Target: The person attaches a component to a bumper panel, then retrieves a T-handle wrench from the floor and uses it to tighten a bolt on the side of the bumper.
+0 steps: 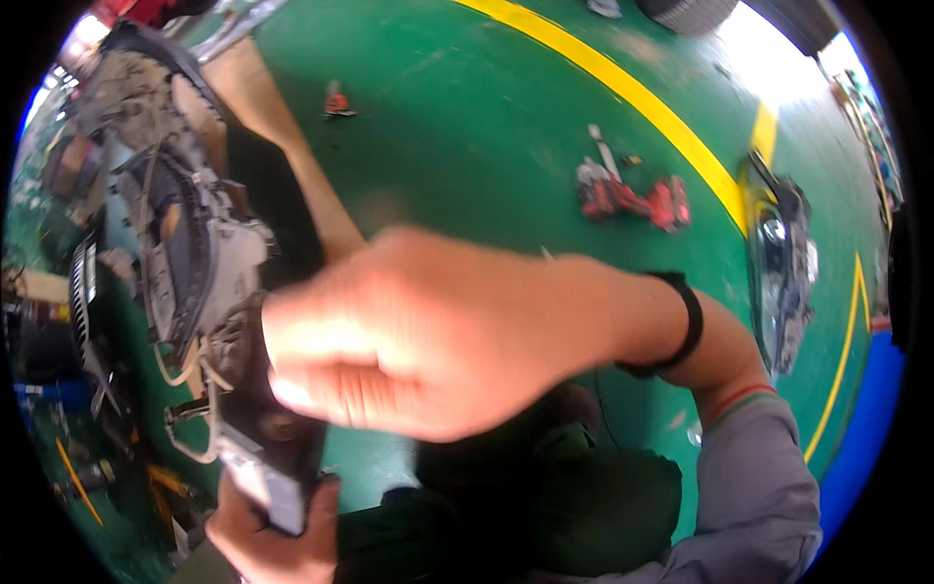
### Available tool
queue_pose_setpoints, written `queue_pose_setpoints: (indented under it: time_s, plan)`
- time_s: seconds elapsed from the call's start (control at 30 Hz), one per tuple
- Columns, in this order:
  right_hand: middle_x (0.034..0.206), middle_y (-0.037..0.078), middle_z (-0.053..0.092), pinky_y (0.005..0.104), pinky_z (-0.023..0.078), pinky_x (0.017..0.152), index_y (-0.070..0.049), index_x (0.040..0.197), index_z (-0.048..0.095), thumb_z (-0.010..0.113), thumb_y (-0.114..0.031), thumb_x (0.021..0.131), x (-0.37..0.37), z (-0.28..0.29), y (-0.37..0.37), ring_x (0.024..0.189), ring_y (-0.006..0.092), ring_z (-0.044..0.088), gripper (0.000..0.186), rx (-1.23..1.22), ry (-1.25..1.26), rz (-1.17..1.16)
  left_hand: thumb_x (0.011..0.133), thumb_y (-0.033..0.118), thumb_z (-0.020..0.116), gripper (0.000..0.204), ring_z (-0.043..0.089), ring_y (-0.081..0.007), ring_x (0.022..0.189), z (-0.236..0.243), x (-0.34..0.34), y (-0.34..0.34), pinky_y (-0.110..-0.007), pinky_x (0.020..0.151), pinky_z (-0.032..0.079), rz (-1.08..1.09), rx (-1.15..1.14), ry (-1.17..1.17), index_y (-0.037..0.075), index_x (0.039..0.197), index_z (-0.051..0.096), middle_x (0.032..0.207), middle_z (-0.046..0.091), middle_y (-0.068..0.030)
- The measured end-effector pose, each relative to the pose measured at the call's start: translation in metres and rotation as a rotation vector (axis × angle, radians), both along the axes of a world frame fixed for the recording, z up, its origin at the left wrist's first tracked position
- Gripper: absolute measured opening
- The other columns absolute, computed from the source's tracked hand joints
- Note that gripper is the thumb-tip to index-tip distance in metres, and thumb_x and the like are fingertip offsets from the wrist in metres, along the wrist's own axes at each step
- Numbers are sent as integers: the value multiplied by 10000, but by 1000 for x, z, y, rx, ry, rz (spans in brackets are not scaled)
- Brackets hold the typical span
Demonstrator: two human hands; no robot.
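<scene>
A long headlamp-like assembly of grey and black plastic (199, 263) with pale hoses runs down the left side. My left hand (272, 535) grips its lower end, fingers and thumb around a dark section with a silver piece. My right hand (418, 331), blurred and wearing a black wristband, is over that dark section in the middle of the view, fingers curled together at its edge; what they hold, if anything, is hidden.
A red-and-black power tool (632, 200) and a small red tool (338, 102) lie on the green floor (467, 127) with yellow lines. A lamp unit (783, 273) lies at right, a tyre (686, 15) at the top. Assorted dark parts (53, 341) lie at far left.
</scene>
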State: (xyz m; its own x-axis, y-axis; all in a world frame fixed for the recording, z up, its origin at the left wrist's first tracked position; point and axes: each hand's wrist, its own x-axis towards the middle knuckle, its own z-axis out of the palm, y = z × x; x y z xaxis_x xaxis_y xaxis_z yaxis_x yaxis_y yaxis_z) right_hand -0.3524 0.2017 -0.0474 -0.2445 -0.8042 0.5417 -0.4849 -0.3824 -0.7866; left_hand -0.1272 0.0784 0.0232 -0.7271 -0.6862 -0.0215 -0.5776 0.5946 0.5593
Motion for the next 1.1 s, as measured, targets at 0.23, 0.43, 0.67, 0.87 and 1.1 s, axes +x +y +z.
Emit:
queue_pose_setpoints:
  time_s: [0.23,0.43,0.67,0.87,1.1]
  plan:
    - [736,204,666,486,512,614,-16,845,660,636,-180,958,-54,-141,82,660,406,654,201,632,134,-581,808,83,887,528,687,-203,909,0,-2,3,-356,854,554,18,26,51,-121,1241,666,1049,760,-162]
    - [802,165,740,470,592,700,-64,834,733,691,-158,851,-29,-261,139,770,357,743,104,1179,515,-511,804,53,870,545,690,-227,928,-6,-7,8,-347,853,557,40,19,91,-137,1266,650,1099,748,-176]
    - [787,147,751,426,578,641,-83,739,736,727,-154,788,-27,-278,136,748,308,753,86,1146,663,-540,836,24,821,487,687,-226,967,-4,-13,15,-343,882,547,83,48,102,-129,1264,647,1140,737,-179]
    - [816,141,756,449,579,683,-69,815,755,726,-152,790,-39,-257,137,777,324,749,92,1250,547,-525,844,19,807,483,689,-234,966,-4,-12,14,-340,878,545,89,58,135,-131,1273,643,1134,738,-181]
    - [974,136,782,392,579,811,-68,1058,691,718,-112,899,-22,-200,158,895,323,754,167,685,-180,-568,826,71,846,499,703,-251,967,-2,-10,11,-345,860,556,88,36,132,-128,1247,666,1129,742,-194]
